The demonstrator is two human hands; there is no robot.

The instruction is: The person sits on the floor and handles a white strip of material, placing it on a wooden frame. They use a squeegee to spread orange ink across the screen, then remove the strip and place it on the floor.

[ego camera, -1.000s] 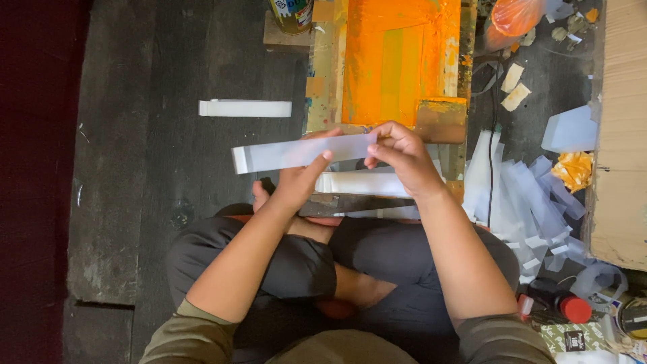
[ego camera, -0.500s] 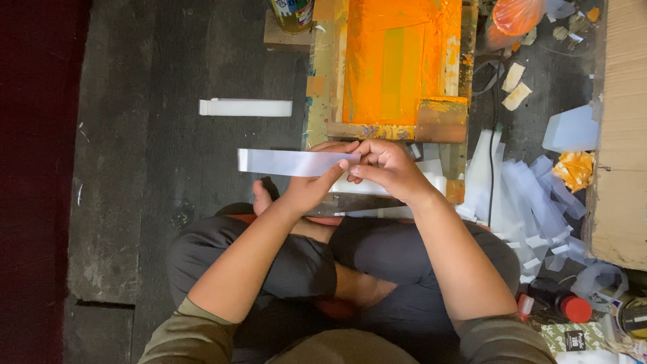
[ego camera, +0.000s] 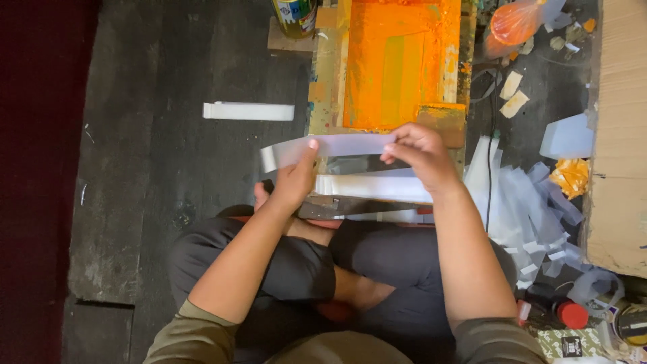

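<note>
Dark plank floor [ego camera: 168, 202], person seated cross-legged, viewed from above.

Left hand [ego camera: 294, 180]: grasping a pale translucent strip [ego camera: 337, 146] near its left end, thumb on top. Right hand [ego camera: 416, 154]: pinching the same strip at its right end; strip held level at frame centre, above the lap.

Just below the hands: stack of white strips [ego camera: 374, 187] on a dark board [ego camera: 357, 207].

Beyond: orange-inked printing screen [ego camera: 397, 61].

Upper left: one white strip [ego camera: 248, 111], lying apart on the floor.

Right: heap of loose pale strips [ego camera: 532, 202], cardboard [ego camera: 620, 135].

Progress, judged: one strip in hand, many waiting.
</note>
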